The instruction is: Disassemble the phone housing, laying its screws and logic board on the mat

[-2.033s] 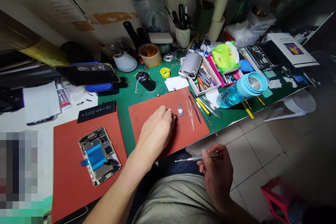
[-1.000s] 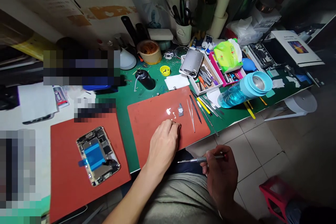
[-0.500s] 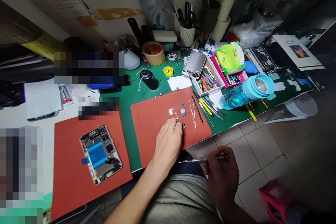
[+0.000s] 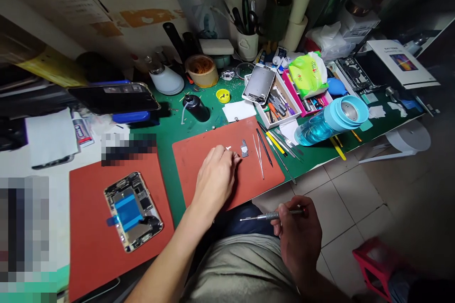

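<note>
My left hand [image 4: 215, 175] rests on the right-hand red mat [image 4: 192, 151], its fingers curled down and together. Whatever they hold, if anything, is hidden. Just beyond the fingertips a small white piece [image 4: 228, 147] shows, and a small grey metal plate [image 4: 244, 148] lies to the right. My right hand [image 4: 300, 229] is closed around a slim silver screwdriver [image 4: 266, 217], held level above my lap, its tip pointing left. On the left-hand red mat [image 4: 88, 227] lies an opened phone [image 4: 134, 211] with blue film over its middle.
Tweezers [image 4: 259, 156] and a black pen-like tool [image 4: 265, 147] lie at the mat's right. Behind stand a black bottle [image 4: 196, 107], a yellow cap [image 4: 223, 96] and a tool box [image 4: 279, 104]. A blue water bottle [image 4: 330, 120] is near the table's edge, a red stool [image 4: 373, 265] below.
My left hand has shifted left on the mat and now covers most of the small white pieces. The screwdriver stays in my right hand. The view has moved slightly.
</note>
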`<state>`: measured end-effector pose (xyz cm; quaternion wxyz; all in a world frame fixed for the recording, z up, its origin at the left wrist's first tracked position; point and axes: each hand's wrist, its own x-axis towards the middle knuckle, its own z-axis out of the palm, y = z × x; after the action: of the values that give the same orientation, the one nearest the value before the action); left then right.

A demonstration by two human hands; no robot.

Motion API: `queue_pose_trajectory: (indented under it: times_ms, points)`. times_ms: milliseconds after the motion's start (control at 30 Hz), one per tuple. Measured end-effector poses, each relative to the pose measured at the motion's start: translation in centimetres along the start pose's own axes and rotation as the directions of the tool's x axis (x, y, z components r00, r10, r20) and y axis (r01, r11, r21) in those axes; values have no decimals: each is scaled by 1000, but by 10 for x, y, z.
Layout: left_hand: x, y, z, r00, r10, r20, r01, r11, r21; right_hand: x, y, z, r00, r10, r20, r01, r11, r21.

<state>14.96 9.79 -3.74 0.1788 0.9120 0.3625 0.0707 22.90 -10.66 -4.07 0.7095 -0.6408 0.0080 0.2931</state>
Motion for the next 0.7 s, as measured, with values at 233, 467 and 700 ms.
queue_pose_trajectory:
  times_ms: [233, 467, 700]
  points:
    - [6, 7, 10, 999, 22, 43, -24, 998, 61, 0, -3, -1, 1000, 6, 12, -6, 999, 31]
    - [5, 4, 10, 998, 37, 47, -42, 994, 105, -1, -2, -1, 1000, 0, 29, 0, 1000, 26]
    - [1, -4, 5, 994, 91, 62, -95, 994, 58, -1, -2, 2, 1000, 15, 13, -16, 1000, 19]
